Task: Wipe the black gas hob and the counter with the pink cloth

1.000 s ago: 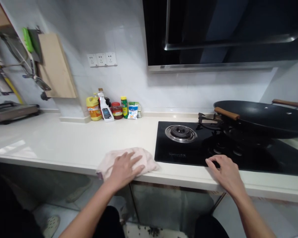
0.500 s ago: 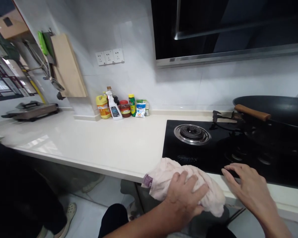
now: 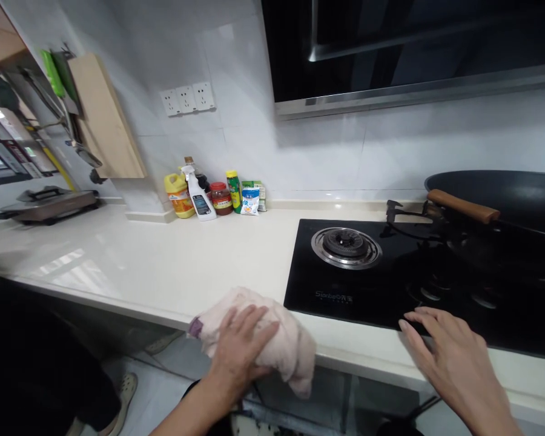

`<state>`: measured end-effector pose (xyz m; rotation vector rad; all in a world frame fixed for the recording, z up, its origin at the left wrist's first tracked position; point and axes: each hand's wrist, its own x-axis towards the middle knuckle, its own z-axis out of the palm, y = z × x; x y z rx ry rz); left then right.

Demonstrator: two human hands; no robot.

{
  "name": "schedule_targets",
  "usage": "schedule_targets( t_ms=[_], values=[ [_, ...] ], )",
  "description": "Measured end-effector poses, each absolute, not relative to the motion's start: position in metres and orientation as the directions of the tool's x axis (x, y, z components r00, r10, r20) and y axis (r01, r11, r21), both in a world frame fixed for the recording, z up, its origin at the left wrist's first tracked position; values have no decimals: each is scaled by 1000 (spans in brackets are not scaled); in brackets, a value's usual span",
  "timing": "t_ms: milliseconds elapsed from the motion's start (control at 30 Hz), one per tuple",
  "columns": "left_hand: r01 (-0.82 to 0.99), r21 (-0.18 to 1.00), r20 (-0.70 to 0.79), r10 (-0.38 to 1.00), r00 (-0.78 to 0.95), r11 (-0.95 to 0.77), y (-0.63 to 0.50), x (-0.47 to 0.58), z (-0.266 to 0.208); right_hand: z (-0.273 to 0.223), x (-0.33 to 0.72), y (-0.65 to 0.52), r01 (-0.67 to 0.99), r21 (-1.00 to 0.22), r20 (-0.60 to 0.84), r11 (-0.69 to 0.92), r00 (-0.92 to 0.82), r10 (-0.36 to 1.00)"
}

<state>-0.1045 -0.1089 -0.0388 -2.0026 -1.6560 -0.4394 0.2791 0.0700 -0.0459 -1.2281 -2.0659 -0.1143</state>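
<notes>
The left hand point(image 3: 238, 354), clasping the pink towel point(image 3: 288, 336), is back left of the gas hob point(image 3: 309, 281), seemingly mid-wipe; the right hand point(image 3: 458, 354) sits apart, empty.

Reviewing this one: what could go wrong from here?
The pink cloth under the left hand overhangs the front edge of the counter, so it might slip off. The right hand is close to the cooktop; if that were hot, which I can't tell, it could burn.
</notes>
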Motion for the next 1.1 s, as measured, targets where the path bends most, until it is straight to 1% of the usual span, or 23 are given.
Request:
schedule_targets(
  t_ms=[100,200,267,300,400,500,667,767,900,1100],
  values=[
    [974,-151,538,840,-62,169,-132,-137,-39,-44,279,69,781,-285,619,555,-293,729],
    [895,-136,516,801,-303,426,-151,-158,-42,-42,279,69,771,-303,609,561,-296,736],
    [837,-120,506,758,-411,534,-158,-166,-44,-40,279,68,763,-319,605,562,-293,740],
    [828,-107,498,751,-434,550,-159,-169,-45,-39,279,68,758,-328,605,564,-290,742],
    [883,-64,480,790,-381,465,-158,-166,-47,-37,278,66,749,-348,606,565,-280,745],
    [932,-53,513,810,-283,359,-152,-151,-51,-35,277,66,753,-353,591,555,-280,756],
    [964,-66,558,811,-177,256,-140,-121,-64,-34,275,66,768,-337,595,545,-275,755],
    [969,-51,587,792,-168,243,-127,-106,-67,-36,274,67,772,-315,610,553,-282,741],
    [968,-17,629,756,-184,249,-108,-84,-58,-39,275,69,772,-300,622,560,-286,729],
    [999,-18,670,742,-27,52,-99,-66,-41,-39,278,70,775,-320,594,545,-284,753]
  ],
)
